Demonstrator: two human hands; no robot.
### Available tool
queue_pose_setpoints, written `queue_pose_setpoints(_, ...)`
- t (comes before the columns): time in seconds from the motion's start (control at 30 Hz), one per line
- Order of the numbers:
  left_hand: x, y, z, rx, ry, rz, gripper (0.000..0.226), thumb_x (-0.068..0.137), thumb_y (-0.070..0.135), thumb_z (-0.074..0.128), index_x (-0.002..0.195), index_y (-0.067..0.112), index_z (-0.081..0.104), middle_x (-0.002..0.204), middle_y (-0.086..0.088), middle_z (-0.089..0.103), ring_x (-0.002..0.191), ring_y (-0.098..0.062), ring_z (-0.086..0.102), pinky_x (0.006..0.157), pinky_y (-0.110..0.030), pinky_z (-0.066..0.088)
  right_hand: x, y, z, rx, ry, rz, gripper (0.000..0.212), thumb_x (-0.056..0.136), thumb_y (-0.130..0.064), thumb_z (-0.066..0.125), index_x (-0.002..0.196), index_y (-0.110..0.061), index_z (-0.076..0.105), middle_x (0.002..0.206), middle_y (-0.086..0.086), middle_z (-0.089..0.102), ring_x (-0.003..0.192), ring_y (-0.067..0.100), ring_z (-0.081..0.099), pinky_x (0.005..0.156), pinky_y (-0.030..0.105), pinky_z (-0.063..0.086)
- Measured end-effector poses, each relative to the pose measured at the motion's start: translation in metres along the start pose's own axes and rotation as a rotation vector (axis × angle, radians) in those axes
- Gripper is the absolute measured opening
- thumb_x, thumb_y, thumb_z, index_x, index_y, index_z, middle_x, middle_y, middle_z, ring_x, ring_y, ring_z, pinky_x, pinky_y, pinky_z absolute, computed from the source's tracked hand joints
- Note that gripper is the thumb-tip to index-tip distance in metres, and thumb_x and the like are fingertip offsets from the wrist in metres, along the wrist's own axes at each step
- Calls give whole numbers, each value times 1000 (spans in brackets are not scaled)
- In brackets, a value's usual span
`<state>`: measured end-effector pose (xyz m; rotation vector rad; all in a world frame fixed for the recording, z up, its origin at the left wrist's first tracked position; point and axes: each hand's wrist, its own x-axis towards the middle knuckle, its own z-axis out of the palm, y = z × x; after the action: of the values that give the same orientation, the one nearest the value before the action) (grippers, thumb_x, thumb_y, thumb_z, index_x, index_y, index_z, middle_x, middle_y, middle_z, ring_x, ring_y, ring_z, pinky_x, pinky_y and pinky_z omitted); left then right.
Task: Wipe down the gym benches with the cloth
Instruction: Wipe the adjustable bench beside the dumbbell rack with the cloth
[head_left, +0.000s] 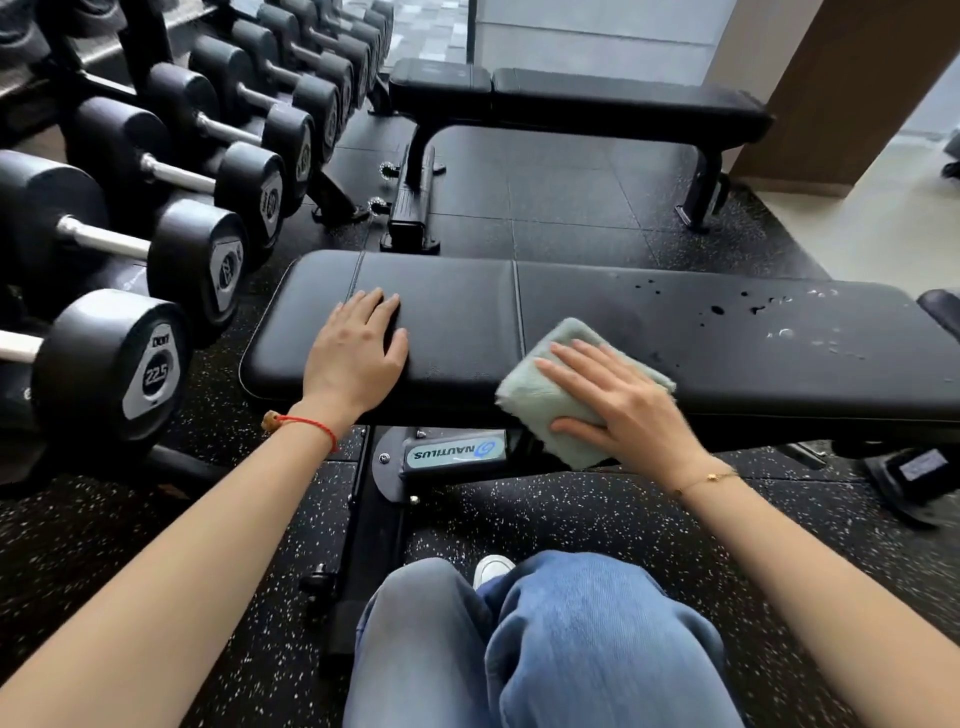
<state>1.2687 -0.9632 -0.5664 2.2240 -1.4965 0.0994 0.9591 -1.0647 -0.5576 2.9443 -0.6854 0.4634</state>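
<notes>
A black padded gym bench runs across the middle of the view. My right hand lies flat with straight fingers on a folded pale green cloth, pressing it onto the bench's near edge just right of the pad seam. My left hand rests flat on the left pad, fingers spread. Water drops and wet marks dot the right part of the pad. A second black bench stands farther back.
A rack of black dumbbells lines the left side, close to the bench's end. The bench frame with a Nautilus label sits below the pad. My knees in blue jeans are at the bottom. Speckled rubber floor surrounds everything.
</notes>
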Motion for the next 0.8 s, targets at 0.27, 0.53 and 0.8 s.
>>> queue_pose_setpoints(0.27, 0, 1, 3, 12, 13, -5, 51, 98, 31, 43, 146, 14, 42, 155, -9, 36, 146, -24, 27, 123, -36, 12, 49, -59, 18, 2, 40, -34, 62, 96, -59, 44, 148, -26, 40, 155, 0, 37, 146, 22, 30, 121, 41, 24)
queue_pose_setpoints(0.53, 1, -2, 3, -5, 32, -10, 50, 96, 34, 46, 144, 18, 45, 153, -5, 39, 145, -22, 30, 122, -37, 16, -22, 28, -9, -10, 38, 110, 62, 94, -54, 50, 147, -25, 40, 154, -1, 39, 145, 17, 31, 115, 46, 33)
queue_pose_setpoints(0.8, 0, -6, 4, -6, 37, -16, 50, 96, 38, 46, 143, 23, 46, 153, 0, 40, 145, -19, 30, 121, -35, 18, 29, -24, 7, 61, -27, 17, 59, 97, -55, 45, 148, -25, 40, 155, -3, 35, 146, 17, 28, 122, 37, 20)
